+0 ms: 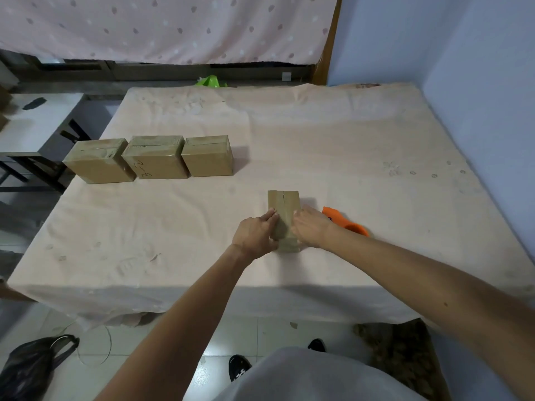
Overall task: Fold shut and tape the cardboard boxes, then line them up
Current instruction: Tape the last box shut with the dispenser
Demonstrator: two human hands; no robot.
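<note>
A small cardboard box (283,201) stands near the middle of the table, its top flaps folded shut with a tape strip running down its near face. My left hand (256,234) lies flat against the box's left side, fingers straight. My right hand (311,227) presses flat on the right side and the tape. Three taped cardboard boxes (153,160) stand side by side in a row at the far left of the table. An orange tape dispenser (344,221) lies just right of my right hand.
The table (347,146) wears a pale peach cloth. A blue wall runs along its right side, with a dotted curtain at the back. A black bag (29,369) lies on the tiled floor at left, and a small side table (34,123) stands far left.
</note>
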